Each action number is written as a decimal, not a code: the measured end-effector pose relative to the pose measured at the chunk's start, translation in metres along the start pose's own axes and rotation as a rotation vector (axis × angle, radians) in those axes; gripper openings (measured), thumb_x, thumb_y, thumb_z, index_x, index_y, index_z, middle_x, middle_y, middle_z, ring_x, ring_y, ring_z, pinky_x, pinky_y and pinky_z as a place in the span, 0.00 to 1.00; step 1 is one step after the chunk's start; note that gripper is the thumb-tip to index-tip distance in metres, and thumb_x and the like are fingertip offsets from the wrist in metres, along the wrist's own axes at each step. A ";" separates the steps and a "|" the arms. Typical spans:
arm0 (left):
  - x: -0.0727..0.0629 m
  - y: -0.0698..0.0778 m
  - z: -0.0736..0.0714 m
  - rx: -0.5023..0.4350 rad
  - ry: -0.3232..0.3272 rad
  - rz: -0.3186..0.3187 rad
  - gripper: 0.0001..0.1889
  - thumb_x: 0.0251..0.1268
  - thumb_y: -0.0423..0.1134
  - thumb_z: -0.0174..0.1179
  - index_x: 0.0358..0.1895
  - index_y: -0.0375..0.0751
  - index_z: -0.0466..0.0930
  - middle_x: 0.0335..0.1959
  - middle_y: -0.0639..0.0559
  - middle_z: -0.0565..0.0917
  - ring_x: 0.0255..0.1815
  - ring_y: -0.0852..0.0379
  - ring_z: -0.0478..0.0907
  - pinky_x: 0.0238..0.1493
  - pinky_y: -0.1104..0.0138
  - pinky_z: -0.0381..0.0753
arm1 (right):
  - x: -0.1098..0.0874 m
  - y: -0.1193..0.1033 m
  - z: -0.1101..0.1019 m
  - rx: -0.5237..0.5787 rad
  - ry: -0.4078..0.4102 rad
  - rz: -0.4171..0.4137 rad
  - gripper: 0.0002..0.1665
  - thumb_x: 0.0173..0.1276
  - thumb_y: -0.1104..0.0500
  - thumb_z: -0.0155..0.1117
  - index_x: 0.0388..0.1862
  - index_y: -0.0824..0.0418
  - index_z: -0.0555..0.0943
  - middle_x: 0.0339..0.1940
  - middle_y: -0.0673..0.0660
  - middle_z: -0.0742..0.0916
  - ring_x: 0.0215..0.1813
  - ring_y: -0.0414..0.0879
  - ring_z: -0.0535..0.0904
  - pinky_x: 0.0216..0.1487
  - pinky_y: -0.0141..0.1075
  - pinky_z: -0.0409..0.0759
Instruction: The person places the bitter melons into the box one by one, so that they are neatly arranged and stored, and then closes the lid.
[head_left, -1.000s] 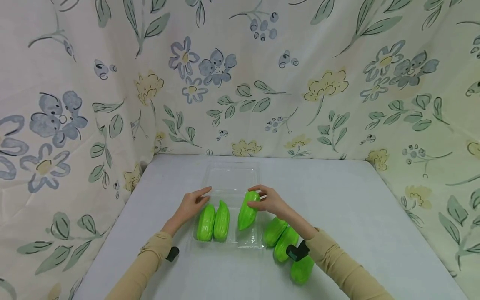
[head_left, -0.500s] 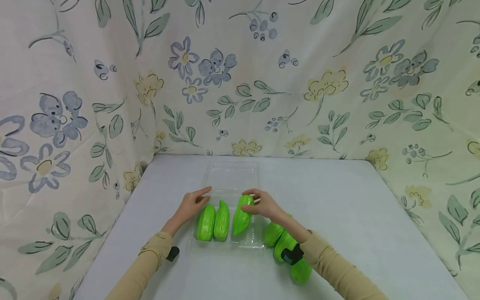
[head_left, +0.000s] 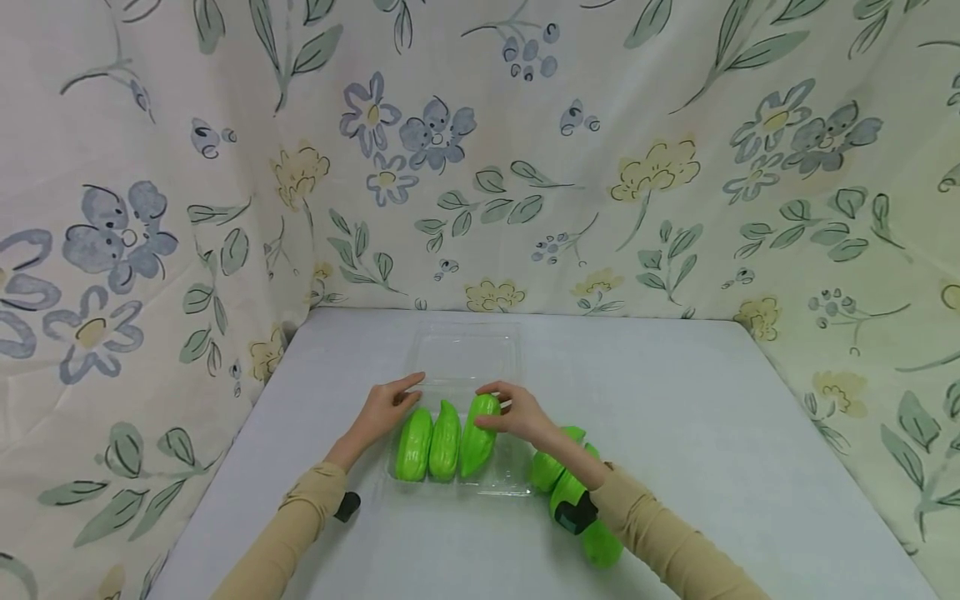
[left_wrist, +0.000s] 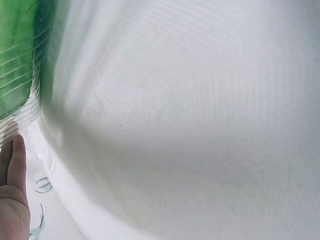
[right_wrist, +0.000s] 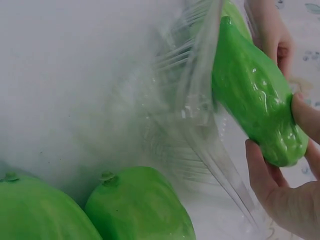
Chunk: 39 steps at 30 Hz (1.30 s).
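Head view: right hand, pinching a green vegetable, has neared the left hand, seemingly straight-fingered.

Looks like a curtained-off tabletop booth, can't tell whether in a home, lab or studio. Going by the floral fabric hung behind the table and along both its sides, kinda creased, printed with blue flowers, yellow flowers and leafy sprigs. Also got a white cloth over the table, fabric texture visible up close.
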<state>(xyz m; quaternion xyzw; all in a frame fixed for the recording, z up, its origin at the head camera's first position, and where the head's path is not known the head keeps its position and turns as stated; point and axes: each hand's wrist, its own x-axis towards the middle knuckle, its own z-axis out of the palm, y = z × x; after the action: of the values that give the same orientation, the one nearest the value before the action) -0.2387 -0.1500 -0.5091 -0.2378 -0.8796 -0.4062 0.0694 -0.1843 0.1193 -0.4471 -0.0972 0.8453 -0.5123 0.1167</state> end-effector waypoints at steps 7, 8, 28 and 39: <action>0.000 0.001 0.000 -0.011 -0.005 -0.008 0.20 0.67 0.36 0.57 0.62 0.37 0.74 0.11 0.58 0.68 0.13 0.70 0.55 0.19 0.72 0.64 | 0.001 0.004 0.009 -0.093 0.016 -0.065 0.28 0.56 0.58 0.73 0.56 0.61 0.78 0.47 0.59 0.83 0.41 0.47 0.79 0.34 0.32 0.78; 0.000 0.001 0.000 -0.013 -0.005 -0.009 0.20 0.67 0.36 0.57 0.62 0.38 0.74 0.12 0.57 0.70 0.12 0.70 0.56 0.19 0.72 0.64 | 0.001 0.004 0.010 -0.098 0.016 -0.075 0.28 0.56 0.58 0.73 0.56 0.62 0.78 0.48 0.60 0.83 0.40 0.47 0.79 0.34 0.32 0.78; 0.000 0.000 0.000 -0.022 -0.004 -0.015 0.20 0.68 0.36 0.57 0.62 0.38 0.74 0.20 0.52 0.79 0.13 0.70 0.56 0.19 0.72 0.65 | 0.002 0.011 0.023 -0.208 0.036 -0.142 0.27 0.58 0.60 0.71 0.56 0.66 0.78 0.50 0.62 0.84 0.41 0.51 0.78 0.34 0.33 0.76; 0.000 0.002 0.000 -0.031 0.001 -0.004 0.21 0.67 0.36 0.58 0.62 0.36 0.74 0.25 0.48 0.83 0.14 0.69 0.57 0.19 0.71 0.65 | 0.002 0.013 0.028 -0.251 0.055 -0.119 0.29 0.60 0.59 0.70 0.59 0.66 0.76 0.56 0.63 0.82 0.50 0.57 0.78 0.42 0.42 0.78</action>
<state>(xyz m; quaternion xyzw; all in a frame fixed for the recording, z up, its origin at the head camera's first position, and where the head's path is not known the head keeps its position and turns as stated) -0.2375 -0.1490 -0.5080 -0.2370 -0.8736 -0.4199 0.0656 -0.1788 0.1005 -0.4714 -0.1467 0.8984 -0.4109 0.0499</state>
